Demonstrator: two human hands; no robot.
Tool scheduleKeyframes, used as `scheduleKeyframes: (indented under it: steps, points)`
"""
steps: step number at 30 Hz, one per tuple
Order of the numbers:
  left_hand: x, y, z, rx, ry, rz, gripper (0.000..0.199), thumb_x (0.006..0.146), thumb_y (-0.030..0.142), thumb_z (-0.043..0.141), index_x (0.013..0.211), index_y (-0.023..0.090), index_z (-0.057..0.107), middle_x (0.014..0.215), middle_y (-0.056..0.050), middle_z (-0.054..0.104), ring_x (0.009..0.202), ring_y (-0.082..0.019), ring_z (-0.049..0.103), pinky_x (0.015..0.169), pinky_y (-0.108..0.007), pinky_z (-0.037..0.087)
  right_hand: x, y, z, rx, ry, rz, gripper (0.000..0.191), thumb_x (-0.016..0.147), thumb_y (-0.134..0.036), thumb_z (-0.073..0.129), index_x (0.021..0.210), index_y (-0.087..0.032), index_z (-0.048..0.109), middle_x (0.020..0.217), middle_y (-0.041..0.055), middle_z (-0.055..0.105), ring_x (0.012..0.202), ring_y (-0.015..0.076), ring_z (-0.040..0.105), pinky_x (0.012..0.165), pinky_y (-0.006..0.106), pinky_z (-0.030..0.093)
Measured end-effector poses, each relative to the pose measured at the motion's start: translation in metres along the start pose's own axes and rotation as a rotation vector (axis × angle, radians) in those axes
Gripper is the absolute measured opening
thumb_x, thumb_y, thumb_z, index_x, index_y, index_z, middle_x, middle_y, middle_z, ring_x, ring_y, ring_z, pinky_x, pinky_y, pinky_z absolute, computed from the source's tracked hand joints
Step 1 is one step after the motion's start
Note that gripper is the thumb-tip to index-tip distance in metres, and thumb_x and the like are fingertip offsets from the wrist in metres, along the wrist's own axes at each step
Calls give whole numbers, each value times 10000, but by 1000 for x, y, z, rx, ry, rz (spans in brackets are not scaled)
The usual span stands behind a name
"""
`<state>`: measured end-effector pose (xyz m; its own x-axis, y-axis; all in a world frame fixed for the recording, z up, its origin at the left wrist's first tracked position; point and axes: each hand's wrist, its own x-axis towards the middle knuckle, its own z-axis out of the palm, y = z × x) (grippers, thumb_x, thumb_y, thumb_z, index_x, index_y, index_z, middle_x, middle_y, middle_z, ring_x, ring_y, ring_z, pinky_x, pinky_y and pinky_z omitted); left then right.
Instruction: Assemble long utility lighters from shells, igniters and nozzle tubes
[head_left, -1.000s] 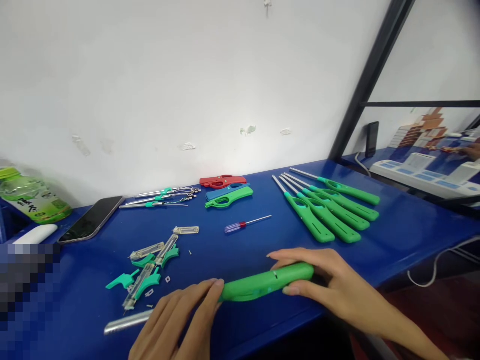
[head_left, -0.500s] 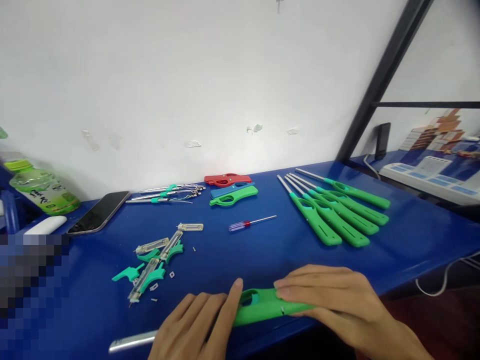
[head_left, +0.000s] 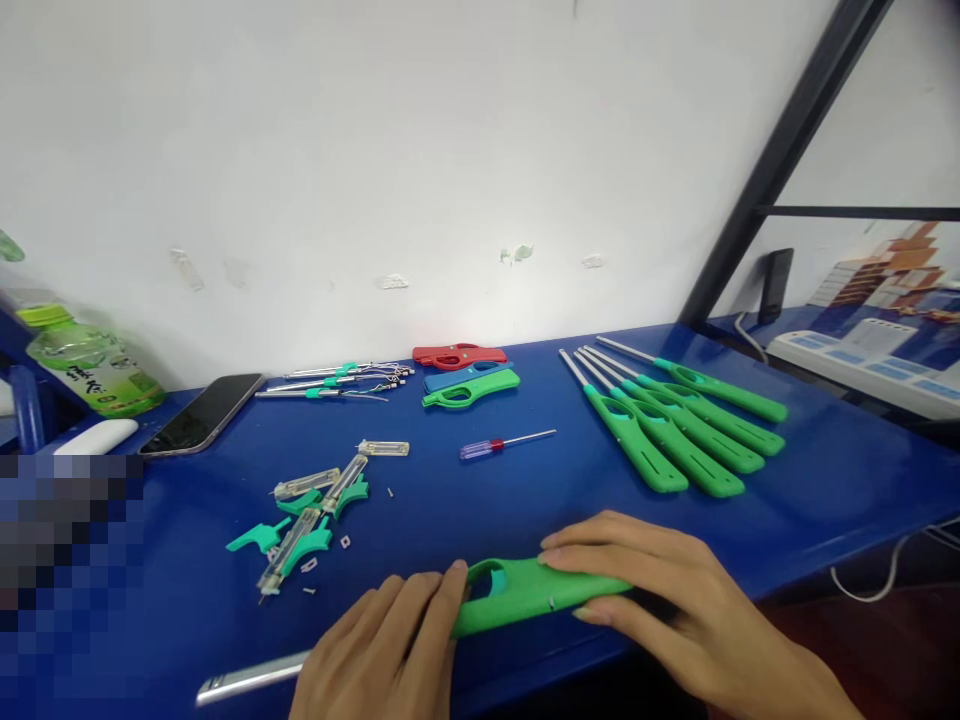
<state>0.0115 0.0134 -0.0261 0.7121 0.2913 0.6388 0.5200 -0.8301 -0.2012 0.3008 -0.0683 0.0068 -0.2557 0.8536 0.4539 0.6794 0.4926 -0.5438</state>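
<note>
Near six o'clock on the blue table [head_left: 435,520], the green lighter [head_left: 525,592] has rolled from edge-up to broad side up, baring its trigger [head_left: 498,581], the left hand [head_left: 379,650] wrapped round its front, the right hand [head_left: 682,600] narrowly pinching its handle end.

Light: bright, diffuse | tabletop [head_left: 465,510] — faint sheen | below it — dim | R bkgd — soft, stretched | lower-L pixelated

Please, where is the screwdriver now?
In the head view, the screwdriver lies near the middle of the blue table, just in front of the green casing.
</note>
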Motion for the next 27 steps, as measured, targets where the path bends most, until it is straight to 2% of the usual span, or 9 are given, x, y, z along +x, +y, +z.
scheduleKeyframes:
  steps: [4,8,13,18,22,25,27]
  points:
    - [2,3,-2,-16,-62,-43,391,1033,131,529,1417,162,596,1124,-68,779,974,-220,780,841,-335,649,1,2,1,6,5,0,309,1033,-274,666,1331,-347,693,1242,2,765,1102,174,737,981,236,573]
    - [7,7,-4,-9,-98,-90,415,1072,291,522,1463,155,559,1165,-106,755,1009,-246,767,868,-378,658,-3,6,5,-2,-38,58,377,1040,-295,663,1401,-391,617,1313,-21,728,1202,168,687,1053,250,535]
    - [4,2,2,-25,-110,-122,397,1078,366,527,1428,186,583,1190,-99,743,1030,-265,748,919,-438,639,-6,8,6,-51,-100,211,516,1038,-395,660,1519,-447,478,1448,-29,653,1337,195,604,1146,339,495]
    - [1,2,6,-48,-121,-176,401,1064,404,548,1415,214,587,1208,-88,735,1051,-274,734,974,-475,602,-5,6,2,-73,-55,299,498,1048,-448,620,1524,-413,479,1502,9,607,1389,234,570,1183,415,472]
    - [7,8,-3,-61,-101,-265,390,1053,465,542,1364,240,612,1189,-75,741,1043,-279,734,942,-462,604,-7,11,4,-90,12,257,405,1069,-385,579,1472,-395,539,1449,4,644,1324,211,624,1143,356,510]
    - [8,-3,-14,-92,-72,-317,260,1071,333,493,1252,272,668,1141,-33,757,1029,-233,739,936,-381,601,-12,20,8,-122,74,143,331,1058,-329,592,1384,-381,616,1369,-12,699,1272,192,665,1095,279,541]
    - [2,-19,-23,-65,-78,-373,282,1064,233,452,1177,287,705,1116,-14,764,1004,-208,745,904,-327,603,-14,27,9,-143,128,75,302,1055,-309,584,1346,-368,643,1331,-20,723,1247,184,684,1061,238,557]
